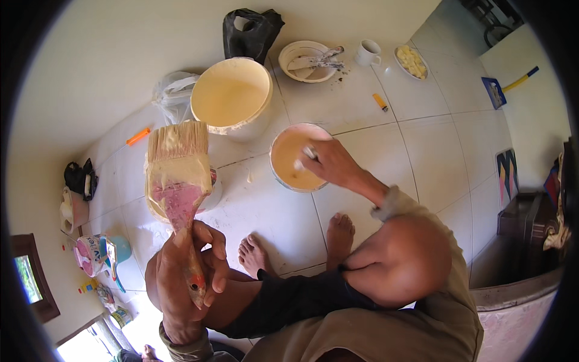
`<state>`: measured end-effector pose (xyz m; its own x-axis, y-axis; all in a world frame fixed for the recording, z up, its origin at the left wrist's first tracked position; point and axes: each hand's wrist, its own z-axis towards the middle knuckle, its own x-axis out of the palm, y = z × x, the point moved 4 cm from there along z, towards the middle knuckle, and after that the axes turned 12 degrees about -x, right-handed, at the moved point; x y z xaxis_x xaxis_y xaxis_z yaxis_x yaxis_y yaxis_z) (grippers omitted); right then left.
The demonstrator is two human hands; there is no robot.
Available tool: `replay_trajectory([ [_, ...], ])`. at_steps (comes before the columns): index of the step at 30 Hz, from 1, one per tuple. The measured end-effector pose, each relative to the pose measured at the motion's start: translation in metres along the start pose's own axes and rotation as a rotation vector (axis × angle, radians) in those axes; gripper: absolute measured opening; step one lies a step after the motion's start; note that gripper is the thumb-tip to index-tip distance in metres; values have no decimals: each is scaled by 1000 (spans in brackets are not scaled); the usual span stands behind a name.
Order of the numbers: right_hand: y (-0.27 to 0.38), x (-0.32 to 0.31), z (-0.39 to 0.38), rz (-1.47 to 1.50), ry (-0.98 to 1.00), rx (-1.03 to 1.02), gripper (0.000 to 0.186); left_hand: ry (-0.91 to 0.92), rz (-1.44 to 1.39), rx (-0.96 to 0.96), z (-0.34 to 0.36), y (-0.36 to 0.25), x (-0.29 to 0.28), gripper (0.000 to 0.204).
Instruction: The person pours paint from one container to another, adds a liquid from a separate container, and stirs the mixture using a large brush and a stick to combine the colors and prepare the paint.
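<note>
My left hand is wrapped round the handle of a wide paintbrush, held up close with its bristles upward. Cream paint coats the bristles and the pinkish-red base. Behind the brush a tub is mostly hidden. My right hand reaches over a small bucket of cream-coloured paint. Its fingers are closed on a pale, blurred object whose kind I cannot make out; whether it touches the paint is unclear. Beyond them stands a large bucket, pale yellow inside, with paint crusted on its rim.
Along the wall are a black plastic bag, a bowl with paint-smeared tools, a white mug and a dish of yellowish food. A yellow lighter lies on the tiles. More tubs stand at left.
</note>
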<state>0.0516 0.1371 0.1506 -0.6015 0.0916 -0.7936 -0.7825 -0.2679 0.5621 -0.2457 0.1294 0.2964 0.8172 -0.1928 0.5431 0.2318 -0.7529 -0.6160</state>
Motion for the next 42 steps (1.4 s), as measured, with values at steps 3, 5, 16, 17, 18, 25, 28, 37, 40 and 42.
replay_trajectory([
  [3, -30, -15, 23, 8, -43, 85, 29, -16, -54, -44, 2, 2, 3, 42],
  [5, -30, -11, -2, 8, 47, 141, 28, -17, 20, -10, 1, 1, 6, 43],
  [16, -5, -1, -7, -39, 36, 7, 26, 20, -32, -30, 2, 0, 1, 40],
  [17, 0, -3, 8, 15, -78, -51, 18, 25, -32, -36, 3, 0, 1, 40],
  [18, -7, -10, 15, 11, -78, -45, 18, 31, -30, -56, 5, 1, 2, 40],
  [25, -4, -2, -4, -57, -88, -109, 14, 31, -6, -32, 4, 0, -2, 42],
  [28, -34, -16, 22, 37, -169, 66, 17, 18, 117, -65, 6, 0, 2, 41],
  [37, -9, 4, 46, 95, -162, -126, 18, -3, 73, -41, 8, -2, 7, 39],
  [40, -29, 1, 45, 137, -117, -64, 20, -5, 48, -52, 2, -1, 2, 38],
  [42, -24, -15, 24, -37, -49, -13, 21, -15, -2, -43, 4, 0, -1, 39],
])
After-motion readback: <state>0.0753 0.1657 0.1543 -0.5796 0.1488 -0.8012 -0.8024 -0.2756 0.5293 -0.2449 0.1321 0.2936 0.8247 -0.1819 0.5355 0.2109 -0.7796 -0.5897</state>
